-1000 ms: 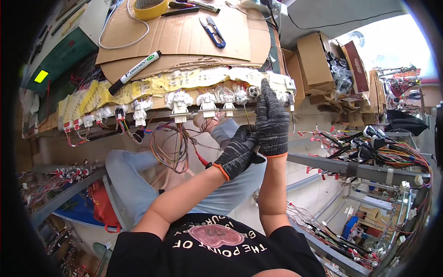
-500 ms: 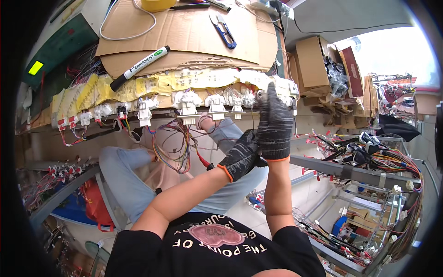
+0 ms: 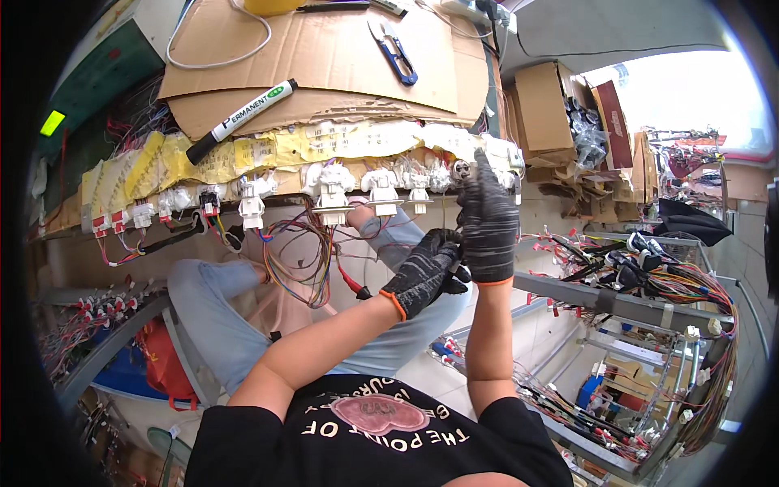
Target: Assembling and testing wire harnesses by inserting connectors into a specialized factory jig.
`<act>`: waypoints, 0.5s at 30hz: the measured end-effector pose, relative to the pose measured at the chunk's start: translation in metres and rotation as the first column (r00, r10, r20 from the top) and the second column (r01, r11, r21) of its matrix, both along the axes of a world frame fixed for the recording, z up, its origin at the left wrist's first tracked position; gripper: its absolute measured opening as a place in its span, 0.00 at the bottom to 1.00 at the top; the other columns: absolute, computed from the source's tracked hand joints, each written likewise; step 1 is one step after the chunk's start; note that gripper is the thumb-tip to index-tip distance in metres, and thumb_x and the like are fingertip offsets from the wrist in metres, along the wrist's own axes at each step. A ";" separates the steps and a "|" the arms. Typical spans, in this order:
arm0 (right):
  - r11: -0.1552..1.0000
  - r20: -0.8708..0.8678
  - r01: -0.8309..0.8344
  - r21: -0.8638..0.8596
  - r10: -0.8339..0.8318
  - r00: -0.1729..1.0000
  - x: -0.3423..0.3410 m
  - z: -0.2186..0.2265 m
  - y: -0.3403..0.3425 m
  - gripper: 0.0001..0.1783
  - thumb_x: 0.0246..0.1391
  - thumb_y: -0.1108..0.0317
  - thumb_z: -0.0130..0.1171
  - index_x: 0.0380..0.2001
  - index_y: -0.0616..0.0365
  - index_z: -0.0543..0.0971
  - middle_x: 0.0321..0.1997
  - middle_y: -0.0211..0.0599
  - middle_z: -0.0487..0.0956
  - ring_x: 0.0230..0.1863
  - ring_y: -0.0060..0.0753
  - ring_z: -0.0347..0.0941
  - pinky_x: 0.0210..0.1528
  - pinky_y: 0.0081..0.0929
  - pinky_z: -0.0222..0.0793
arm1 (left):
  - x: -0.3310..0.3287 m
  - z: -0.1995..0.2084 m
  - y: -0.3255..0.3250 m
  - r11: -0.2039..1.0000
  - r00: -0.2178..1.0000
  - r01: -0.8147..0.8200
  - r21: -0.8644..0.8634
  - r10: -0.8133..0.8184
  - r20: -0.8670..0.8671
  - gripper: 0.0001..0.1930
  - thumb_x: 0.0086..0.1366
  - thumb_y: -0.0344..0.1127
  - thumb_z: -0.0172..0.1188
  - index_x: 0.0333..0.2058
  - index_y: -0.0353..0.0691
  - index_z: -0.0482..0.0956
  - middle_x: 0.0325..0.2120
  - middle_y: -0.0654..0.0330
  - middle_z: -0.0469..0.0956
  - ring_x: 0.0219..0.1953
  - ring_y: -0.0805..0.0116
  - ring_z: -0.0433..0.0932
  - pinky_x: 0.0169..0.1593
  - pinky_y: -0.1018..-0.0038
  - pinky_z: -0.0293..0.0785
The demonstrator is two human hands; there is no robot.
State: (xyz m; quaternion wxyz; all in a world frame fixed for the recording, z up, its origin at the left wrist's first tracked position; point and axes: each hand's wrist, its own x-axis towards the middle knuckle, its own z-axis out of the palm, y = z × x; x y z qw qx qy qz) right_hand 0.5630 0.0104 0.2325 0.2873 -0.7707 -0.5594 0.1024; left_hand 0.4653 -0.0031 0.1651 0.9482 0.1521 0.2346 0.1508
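My left hand, in a black-grey knit glove with an orange cuff, is closed below the edge of the board. A thin wire drops from the board's edge to its fingers, which close on it; the fingertips are partly hidden. Beside it, my right hand, gloved alike, reaches up with its fingers stretched out and slightly blurred. Its fingertips are next to a round connector on the board. Left of there, white connectors hang in a row, with a bundle of coloured wires below.
Cardboard covers the bench, bearing a marker and blue-handled thread snips. Yellow tape runs along the board. On the right, a metal rack carries wire harnesses; cardboard boxes stand behind. A red bag is at left.
Both hands stay close together and have shifted only slightly. The round connector beside my right fingertips shows more clearly now. The view has moved a little.
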 end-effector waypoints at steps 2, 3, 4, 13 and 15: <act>0.993 0.328 0.023 -0.116 0.016 0.945 -0.025 0.015 0.012 0.26 0.47 0.77 0.45 0.53 0.65 0.63 0.35 0.47 0.73 0.31 0.40 0.71 0.30 0.31 0.68 | 0.025 -0.046 -0.014 0.990 0.988 -0.104 0.097 0.091 0.127 0.11 0.61 0.33 0.50 0.42 0.39 0.64 0.31 0.59 0.71 0.24 0.69 0.74 0.24 0.74 0.74; 0.973 0.614 0.082 -0.214 0.069 0.786 -0.037 0.020 0.015 0.28 0.44 0.78 0.45 0.53 0.68 0.62 0.39 0.51 0.72 0.35 0.46 0.71 0.34 0.35 0.68 | 0.031 -0.061 -0.021 0.960 0.953 -0.212 0.182 0.162 0.256 0.12 0.59 0.33 0.52 0.41 0.38 0.65 0.31 0.59 0.72 0.23 0.69 0.74 0.23 0.74 0.73; 0.974 0.612 0.077 -0.213 0.072 0.788 -0.033 0.020 0.016 0.28 0.44 0.78 0.45 0.53 0.68 0.62 0.39 0.51 0.72 0.35 0.46 0.71 0.34 0.35 0.68 | 0.034 -0.055 -0.020 0.959 0.953 -0.216 0.183 0.166 0.253 0.12 0.59 0.33 0.52 0.41 0.38 0.65 0.31 0.59 0.72 0.23 0.69 0.74 0.23 0.74 0.73; 0.977 0.722 -0.150 -0.149 0.212 0.659 0.012 -0.005 0.004 0.21 0.49 0.74 0.45 0.50 0.61 0.68 0.54 0.49 0.66 0.55 0.49 0.60 0.59 0.44 0.51 | -0.135 0.010 -0.041 0.205 0.749 -0.221 0.954 0.662 0.032 0.11 0.56 0.26 0.54 0.39 0.36 0.71 0.37 0.55 0.73 0.40 0.61 0.72 0.45 0.68 0.68; 0.987 0.713 0.013 -0.163 0.108 0.693 -0.018 0.008 0.019 0.24 0.49 0.74 0.46 0.52 0.66 0.63 0.51 0.54 0.67 0.54 0.52 0.61 0.58 0.40 0.54 | -0.198 -0.025 -0.038 0.101 0.563 -0.145 0.984 0.827 -0.002 0.09 0.58 0.27 0.51 0.39 0.35 0.72 0.35 0.56 0.74 0.38 0.64 0.73 0.43 0.71 0.69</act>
